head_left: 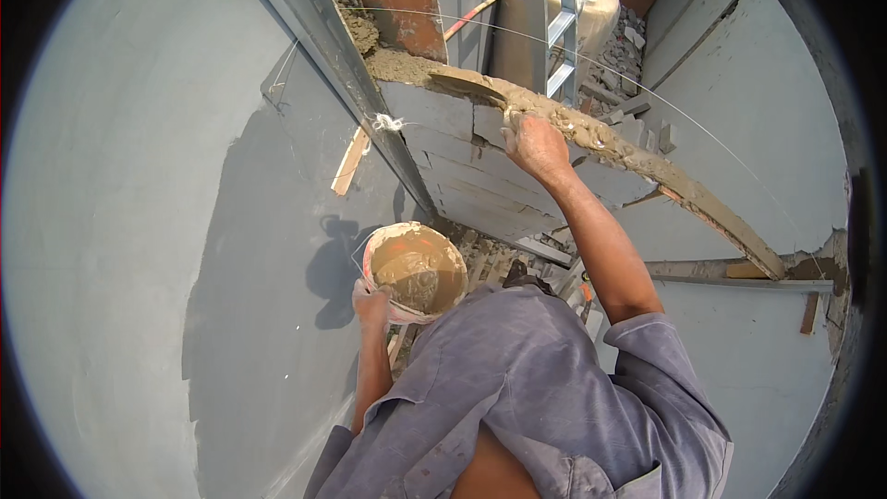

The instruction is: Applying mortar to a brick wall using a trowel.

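Note:
My left hand [371,302] is closed on the near left rim of a bucket [371,259], held at waist height. Wet brown mortar [420,263] lies inside it, and dried splashes coat the rim. With my right arm stretched forward, my right hand [536,143] grips a trowel [469,86]. Its blade rests flat on or just over the mortar bed [596,137] along the top of a block wall [462,143]; exact contact is unclear. The trowel's handle is mostly hidden in my fist.
A thin string [679,108] stretches above the wall top. Left of the wall stands a metal post [319,46], with a wood strip [349,162] beside it. Behind are a metal ladder [559,28], a large sack [596,0] and block rubble [619,65]. A grey panel [259,314] borders my left.

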`<state>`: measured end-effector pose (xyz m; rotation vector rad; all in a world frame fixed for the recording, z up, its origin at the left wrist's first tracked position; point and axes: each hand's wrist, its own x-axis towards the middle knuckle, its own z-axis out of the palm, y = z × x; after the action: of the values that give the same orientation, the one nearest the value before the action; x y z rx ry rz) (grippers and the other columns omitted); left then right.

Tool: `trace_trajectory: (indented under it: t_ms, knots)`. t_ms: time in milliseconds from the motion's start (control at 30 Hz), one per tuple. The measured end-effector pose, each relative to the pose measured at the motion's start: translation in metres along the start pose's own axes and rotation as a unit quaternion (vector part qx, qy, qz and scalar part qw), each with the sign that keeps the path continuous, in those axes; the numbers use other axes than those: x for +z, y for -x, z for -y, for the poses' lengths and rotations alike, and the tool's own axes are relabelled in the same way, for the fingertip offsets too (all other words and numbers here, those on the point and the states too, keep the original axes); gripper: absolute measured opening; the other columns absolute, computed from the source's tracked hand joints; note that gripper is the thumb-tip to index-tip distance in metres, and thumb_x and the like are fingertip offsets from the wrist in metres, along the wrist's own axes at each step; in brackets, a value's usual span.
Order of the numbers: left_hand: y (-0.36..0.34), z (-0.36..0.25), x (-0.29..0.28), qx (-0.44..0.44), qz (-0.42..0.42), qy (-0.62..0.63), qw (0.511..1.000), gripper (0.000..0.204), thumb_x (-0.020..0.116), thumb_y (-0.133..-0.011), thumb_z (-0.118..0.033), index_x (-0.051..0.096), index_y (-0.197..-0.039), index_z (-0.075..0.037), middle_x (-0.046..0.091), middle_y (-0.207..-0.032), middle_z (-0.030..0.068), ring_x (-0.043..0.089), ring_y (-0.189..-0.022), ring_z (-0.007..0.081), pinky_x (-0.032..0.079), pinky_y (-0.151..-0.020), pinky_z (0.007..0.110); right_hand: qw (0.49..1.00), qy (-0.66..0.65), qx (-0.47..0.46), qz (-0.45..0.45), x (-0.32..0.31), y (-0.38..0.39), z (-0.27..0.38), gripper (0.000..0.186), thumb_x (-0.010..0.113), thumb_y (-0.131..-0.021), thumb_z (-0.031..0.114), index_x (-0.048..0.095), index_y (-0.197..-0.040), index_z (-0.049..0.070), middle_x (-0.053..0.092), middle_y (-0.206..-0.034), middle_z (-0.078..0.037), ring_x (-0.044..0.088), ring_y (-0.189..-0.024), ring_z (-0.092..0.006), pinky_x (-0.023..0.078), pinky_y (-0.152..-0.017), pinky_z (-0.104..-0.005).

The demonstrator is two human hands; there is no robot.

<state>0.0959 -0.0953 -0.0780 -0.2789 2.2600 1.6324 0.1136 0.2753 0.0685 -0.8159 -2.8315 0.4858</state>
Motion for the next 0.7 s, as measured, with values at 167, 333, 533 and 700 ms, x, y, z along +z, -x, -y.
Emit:
trace_trajectory:
  t_ms: [167,333,533,700]
  knots:
    - [0.001,-0.004,0.007,0.026,0.018,-0.024,0.999,0.017,0.058,-0.070,0.004,0.057,-0.087,0.000,0.060,-0.081,0.0059,0.056,-0.069,0.0131,0.047,-0.065,0.027,0.990,-0.100,0.023,-0.093,0.004,0.002,0.006,0.028,0.059,-0.087,0.025,0.065,-0.093,-0.003,0.065,-0.084,-0.025,0.064,-0.084,-0.0414,0.051,-0.078,-0.0464]
    - [-0.005,0.004,0.008,0.034,0.028,-0.020,0.999,0.018,0.059,-0.071,0.003,0.057,-0.089,0.000,0.061,-0.083,0.0067,0.057,-0.070,0.0134,0.047,-0.064,0.027,0.895,-0.395,0.186,0.090,0.015,0.003,0.016,0.032,0.060,-0.088,0.028,0.067,-0.086,-0.003,0.064,-0.071,-0.022,0.066,-0.074,-0.0329,0.051,-0.075,-0.0426]
    - [-0.008,0.013,0.010,0.010,0.030,0.003,1.000,0.021,0.061,-0.070,0.001,0.060,-0.091,0.001,0.065,-0.085,0.0092,0.061,-0.077,0.0155,0.048,-0.069,0.029,0.976,-0.174,0.119,-0.053,-0.009,0.010,-0.014,0.031,0.060,-0.088,0.028,0.067,-0.089,-0.002,0.067,-0.081,-0.022,0.066,-0.083,-0.0372,0.051,-0.076,-0.0453]
    - [-0.016,0.024,0.011,0.046,0.035,-0.033,0.998,0.023,0.060,-0.068,0.000,0.060,-0.091,0.002,0.065,-0.084,0.0103,0.061,-0.076,0.0166,0.048,-0.070,0.030,0.996,-0.016,0.047,-0.073,-0.021,-0.010,-0.020,0.029,0.062,-0.084,0.027,0.065,-0.093,0.000,0.065,-0.086,-0.023,0.064,-0.084,-0.0403,0.050,-0.076,-0.0493]
